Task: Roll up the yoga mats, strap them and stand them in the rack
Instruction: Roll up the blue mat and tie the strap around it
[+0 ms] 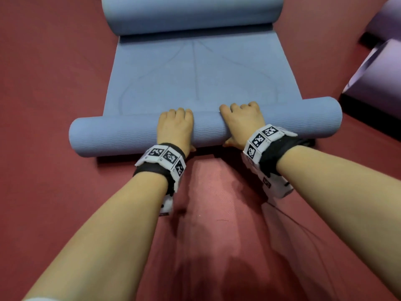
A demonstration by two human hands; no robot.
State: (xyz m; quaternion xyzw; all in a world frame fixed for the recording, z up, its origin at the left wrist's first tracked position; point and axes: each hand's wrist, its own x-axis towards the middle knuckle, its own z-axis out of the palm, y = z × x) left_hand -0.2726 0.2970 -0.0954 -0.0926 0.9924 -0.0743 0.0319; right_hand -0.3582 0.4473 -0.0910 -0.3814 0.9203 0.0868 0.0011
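1 blue mat (pixel 204 83), 2 hands (pixel 175 127) (pixel 244 124), 2 wristbands (pixel 161 157) (pixel 263 137), 2 purple objs (pixel 386 16) (pixel 377 74).

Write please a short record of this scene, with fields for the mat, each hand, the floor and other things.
mat: blue yoga mat, near end rolled, middle flat, far end curled
left: left hand grips the near roll
right: right hand grips the same roll
floor: red floor
other: purple objects at the right edge

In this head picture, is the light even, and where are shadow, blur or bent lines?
Head view: soft, even light, no glare; a dark shadow under the near roll of the blue mat; left hand and right hand sharp; the red floor at the bottom looks smeared; the mat's edges bow slightly, likely the wide lens.
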